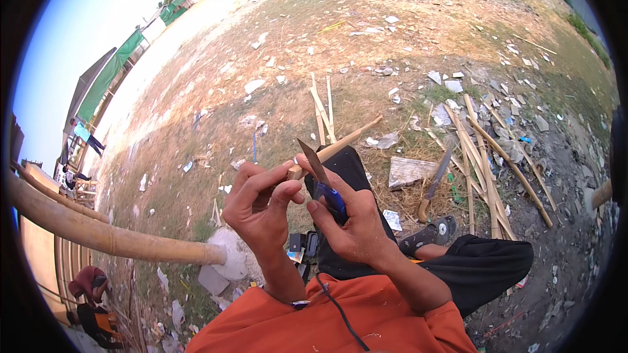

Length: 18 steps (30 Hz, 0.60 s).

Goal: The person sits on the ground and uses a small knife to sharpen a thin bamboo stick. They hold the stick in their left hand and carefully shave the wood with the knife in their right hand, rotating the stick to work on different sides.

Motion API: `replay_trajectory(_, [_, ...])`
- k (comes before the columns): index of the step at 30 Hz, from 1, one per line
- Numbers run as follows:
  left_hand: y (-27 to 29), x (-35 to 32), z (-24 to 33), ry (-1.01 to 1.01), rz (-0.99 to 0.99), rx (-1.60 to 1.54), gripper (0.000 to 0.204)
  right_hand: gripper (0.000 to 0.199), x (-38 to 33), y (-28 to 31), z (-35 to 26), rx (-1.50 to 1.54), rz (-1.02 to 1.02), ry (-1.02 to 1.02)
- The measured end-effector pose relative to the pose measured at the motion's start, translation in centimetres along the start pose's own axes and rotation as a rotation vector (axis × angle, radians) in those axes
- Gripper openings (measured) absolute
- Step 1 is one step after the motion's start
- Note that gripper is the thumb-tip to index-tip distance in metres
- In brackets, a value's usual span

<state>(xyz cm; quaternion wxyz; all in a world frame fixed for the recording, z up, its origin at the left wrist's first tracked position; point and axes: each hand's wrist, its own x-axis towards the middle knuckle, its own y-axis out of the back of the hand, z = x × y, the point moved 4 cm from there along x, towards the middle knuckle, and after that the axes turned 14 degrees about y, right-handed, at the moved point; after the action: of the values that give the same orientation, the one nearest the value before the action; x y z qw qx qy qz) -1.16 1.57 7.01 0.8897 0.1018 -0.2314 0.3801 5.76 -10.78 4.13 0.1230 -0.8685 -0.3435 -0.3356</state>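
My left hand (257,199) pinches the near end of a pale bamboo stick (353,136) between thumb and fingertips. The stick slants away up to the right, over my black-trousered leg, and tapers at its far end. In my right hand (356,225) is a knife (314,160) with a blue handle (335,204). Its dark blade points up and to the left, close beside the stick's near end. Whether the edge touches the wood I cannot tell. My right fingers are wrapped round the handle and hide part of it; the index finger lies near the stick.
A large wooden-handled knife (437,183) lies right of my leg, by a weathered board (411,172). Beyond are several bamboo strips (481,170). A thick bamboo pole (131,229) crosses the left into a concrete lump (237,256). Another person (91,287) bends at lower left.
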Motion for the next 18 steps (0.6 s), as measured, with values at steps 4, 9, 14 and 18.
replay_trajectory(4, [0.1,0.1,0.0,0.015,0.01,0.001,0.021,0.056,-0.3,1.1,3.3,-0.157,0.082,-0.091])
replay_trajectory(9, [0.2,-0.2,-0.1,0.001,-0.005,-0.002,0.022,0.056,-0.4,0.7,0.5,-0.069,0.029,-0.087])
replay_trajectory(14, [0.0,-0.3,-0.2,-0.002,-0.028,-0.028,0.022,0.058,-0.5,0.6,-0.3,-0.006,-0.023,-0.035])
replay_trajectory(18, [0.0,-0.4,-0.1,-0.012,-0.04,0.002,0.022,0.059,-0.6,0.6,-0.4,0.015,-0.022,-0.047])
